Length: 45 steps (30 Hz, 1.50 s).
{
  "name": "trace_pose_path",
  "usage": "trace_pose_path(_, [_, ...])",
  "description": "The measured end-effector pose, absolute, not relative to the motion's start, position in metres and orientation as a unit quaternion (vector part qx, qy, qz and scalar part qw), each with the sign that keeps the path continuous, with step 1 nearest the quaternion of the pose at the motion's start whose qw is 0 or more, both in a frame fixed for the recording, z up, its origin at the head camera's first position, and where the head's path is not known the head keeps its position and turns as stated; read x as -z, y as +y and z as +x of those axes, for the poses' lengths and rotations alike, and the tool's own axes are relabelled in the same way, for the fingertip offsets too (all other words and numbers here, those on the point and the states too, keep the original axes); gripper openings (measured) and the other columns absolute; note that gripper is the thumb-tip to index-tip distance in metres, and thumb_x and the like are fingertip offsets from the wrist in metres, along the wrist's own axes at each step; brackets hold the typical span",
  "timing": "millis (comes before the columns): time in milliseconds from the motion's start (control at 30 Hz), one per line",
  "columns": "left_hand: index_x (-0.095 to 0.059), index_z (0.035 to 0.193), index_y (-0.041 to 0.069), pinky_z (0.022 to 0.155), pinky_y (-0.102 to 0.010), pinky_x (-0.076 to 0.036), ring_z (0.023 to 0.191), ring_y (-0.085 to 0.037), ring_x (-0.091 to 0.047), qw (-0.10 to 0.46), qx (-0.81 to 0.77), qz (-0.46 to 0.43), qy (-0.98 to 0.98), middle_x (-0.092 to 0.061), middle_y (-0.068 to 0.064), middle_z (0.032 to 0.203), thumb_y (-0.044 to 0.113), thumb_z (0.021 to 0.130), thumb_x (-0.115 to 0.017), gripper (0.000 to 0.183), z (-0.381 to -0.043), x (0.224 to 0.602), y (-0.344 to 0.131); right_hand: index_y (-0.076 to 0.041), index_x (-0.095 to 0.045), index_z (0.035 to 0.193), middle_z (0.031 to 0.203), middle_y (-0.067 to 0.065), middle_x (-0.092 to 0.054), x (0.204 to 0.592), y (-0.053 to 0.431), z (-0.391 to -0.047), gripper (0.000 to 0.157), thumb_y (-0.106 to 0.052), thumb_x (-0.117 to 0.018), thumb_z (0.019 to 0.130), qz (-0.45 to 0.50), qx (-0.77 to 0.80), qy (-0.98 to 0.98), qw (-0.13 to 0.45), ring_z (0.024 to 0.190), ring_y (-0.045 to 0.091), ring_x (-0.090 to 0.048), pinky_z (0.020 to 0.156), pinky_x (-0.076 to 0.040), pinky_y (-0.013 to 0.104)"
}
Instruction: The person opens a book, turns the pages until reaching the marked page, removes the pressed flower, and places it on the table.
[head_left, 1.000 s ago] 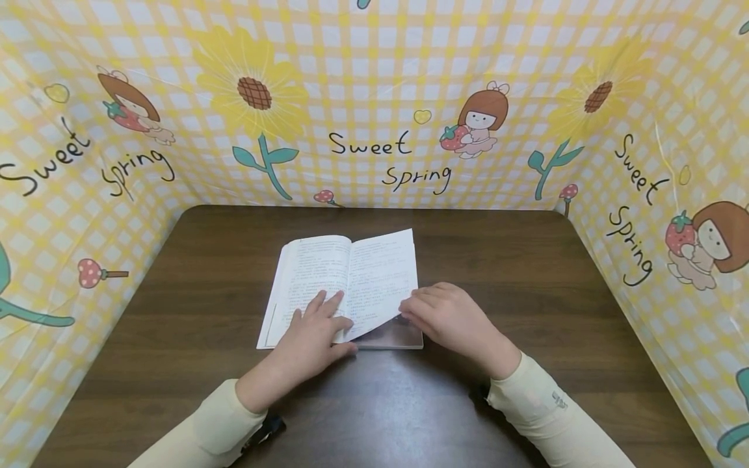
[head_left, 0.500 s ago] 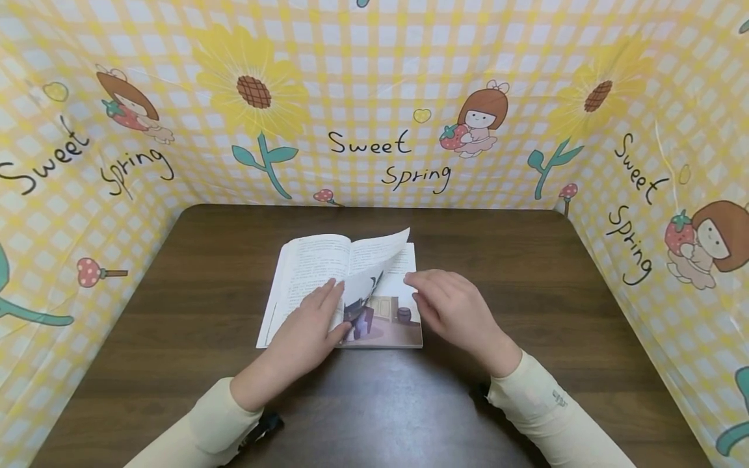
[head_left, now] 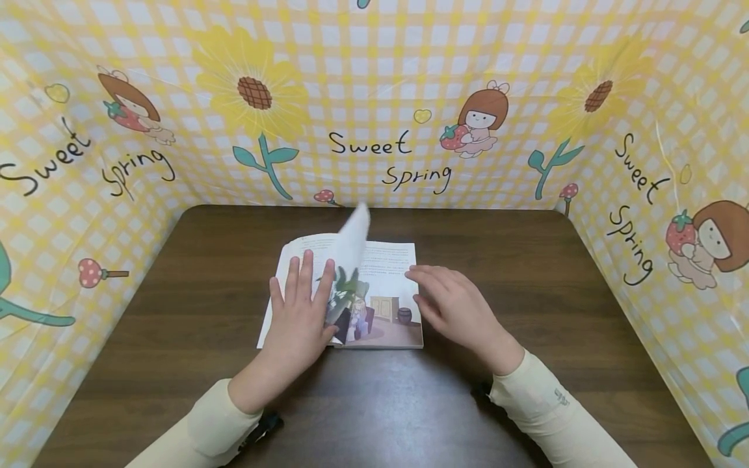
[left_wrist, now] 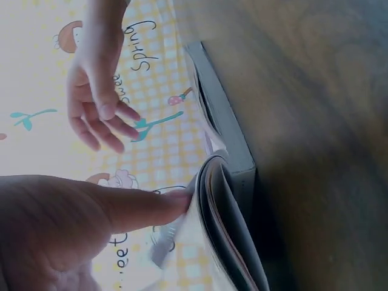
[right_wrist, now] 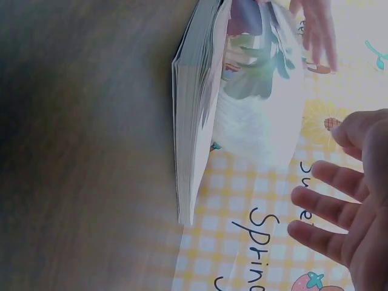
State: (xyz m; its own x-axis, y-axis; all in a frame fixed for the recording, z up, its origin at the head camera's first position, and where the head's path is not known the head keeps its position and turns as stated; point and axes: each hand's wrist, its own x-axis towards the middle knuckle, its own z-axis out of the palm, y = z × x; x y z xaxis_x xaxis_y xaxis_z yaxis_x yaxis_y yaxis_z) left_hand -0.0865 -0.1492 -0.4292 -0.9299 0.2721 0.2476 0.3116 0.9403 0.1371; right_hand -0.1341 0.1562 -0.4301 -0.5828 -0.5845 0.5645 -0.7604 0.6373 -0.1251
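An open book [head_left: 386, 260] lies on the brown table, its right page showing text above a coloured room picture. One page [head_left: 353, 240] stands up near the spine, curving over toward the left half. My left hand [head_left: 295, 318] lies over the left half with fingers straight and spread; in the left wrist view its thumb [left_wrist: 151, 206] touches the pages near the spine. At the right edge of the book is my right hand [head_left: 453, 299], fingers loosely bent and holding nothing. The right wrist view shows that hand's fingers [right_wrist: 327, 206] apart from the book's page block [right_wrist: 197, 121].
The dark wooden table [head_left: 503, 260] extends around the book on all sides. Yellow checked cloth [head_left: 374, 84] with flowers and cartoon figures walls in its back and both sides.
The page has lifted from the right half and swung left to stand near the spine, uncovering the picture. My right hand released it; my left hand shifted left and its fingers spread.
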Motion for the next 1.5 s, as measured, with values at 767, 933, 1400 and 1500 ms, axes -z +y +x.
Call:
trace_pose_path(767, [-0.041, 0.158, 0.014, 0.105, -0.079, -0.032, 0.151, -0.048, -0.027, -0.064, 0.101, -0.216, -0.969, -0.033, -0.017, 0.165, 0.005, 0.099, -0.056, 0.062, -0.088, 0.433, -0.154, -0.018, -0.048, 0.154, 0.164, 0.009, -0.037, 0.448, 0.150, -0.132, 0.069, -0.045, -0.072, 0.095, 0.389, -0.090, -0.916, 0.031, 0.149, 0.030, -0.040, 0.121, -0.029, 0.056])
trace_pose_path(933, [-0.044, 0.156, 0.013, 0.104, -0.078, -0.034, 0.151, -0.047, -0.027, -0.090, 0.114, -0.205, -0.968, -0.031, -0.018, 0.166, 0.010, 0.095, -0.060, 0.064, -0.091, 0.435, -0.155, -0.019, -0.045, 0.156, 0.166, 0.012, -0.033, 0.449, 0.150, -0.130, 0.076, -0.054, -0.070, 0.093, 0.399, -0.084, -0.913, -0.017, 0.151, 0.036, -0.035, 0.122, -0.025, 0.060])
trace_pose_path(1400, [-0.053, 0.148, 0.006, 0.106, -0.072, -0.039, 0.150, -0.047, -0.030, -0.086, 0.132, -0.192, -0.969, -0.036, -0.020, 0.163, 0.035, 0.100, -0.064, 0.057, -0.091, 0.436, -0.153, -0.020, -0.054, 0.151, 0.161, 0.006, -0.044, 0.450, 0.152, -0.128, 0.072, -0.056, -0.071, 0.091, 0.407, -0.067, -0.908, -0.072, 0.150, 0.033, -0.038, 0.121, -0.023, 0.063])
trace_pose_path(1500, [-0.053, 0.149, 0.006, 0.108, -0.069, -0.038, 0.150, -0.047, -0.030, -0.089, 0.135, -0.188, -0.969, -0.035, -0.020, 0.163, 0.038, 0.098, -0.067, 0.062, -0.091, 0.436, -0.153, -0.019, -0.057, 0.148, 0.159, 0.006, -0.046, 0.447, 0.152, -0.128, 0.067, -0.053, -0.071, 0.093, 0.415, -0.057, -0.905, -0.071, 0.149, 0.033, -0.040, 0.120, -0.025, 0.064])
